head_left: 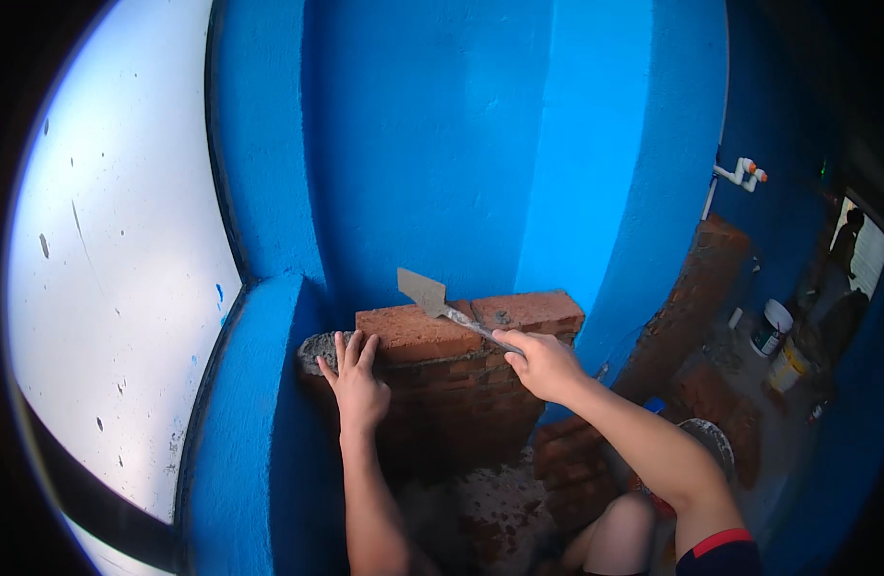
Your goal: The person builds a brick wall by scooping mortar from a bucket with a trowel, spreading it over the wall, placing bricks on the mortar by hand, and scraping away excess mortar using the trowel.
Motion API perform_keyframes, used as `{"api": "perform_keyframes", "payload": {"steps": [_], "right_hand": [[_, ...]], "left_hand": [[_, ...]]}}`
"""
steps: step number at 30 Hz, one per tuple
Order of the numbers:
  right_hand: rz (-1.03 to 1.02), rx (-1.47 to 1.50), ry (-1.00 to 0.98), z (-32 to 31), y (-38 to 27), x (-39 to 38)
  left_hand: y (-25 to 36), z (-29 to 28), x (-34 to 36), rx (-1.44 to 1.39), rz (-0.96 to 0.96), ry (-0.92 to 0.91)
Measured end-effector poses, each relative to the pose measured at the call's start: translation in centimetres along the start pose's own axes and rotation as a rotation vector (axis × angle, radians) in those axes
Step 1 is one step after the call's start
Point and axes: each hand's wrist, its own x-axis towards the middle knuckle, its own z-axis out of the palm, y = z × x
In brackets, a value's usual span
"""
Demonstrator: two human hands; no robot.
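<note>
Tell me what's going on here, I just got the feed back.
A person is laying bricks against a blue wall. The right hand holds a trowel by its handle, blade raised over the top course of a short brick wall. The left hand rests fingers-up against the wall's left end, beside a patch of grey mortar. Buckets stand on the floor to the right.
</note>
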Motion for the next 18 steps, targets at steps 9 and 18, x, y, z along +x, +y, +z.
{"api": "perform_keyframes", "payload": {"steps": [9,18], "right_hand": [[0.099,0.666,-0.025,2.9,4.8,-8.4],[0.092,0.419,-0.269,16.0,5.3,-8.2]], "left_hand": [[0.5,-2.1,-0.1,-0.186,-0.077,0.121],[8.1,-12.9,-5.1,-0.703,0.036,0.666]]}}
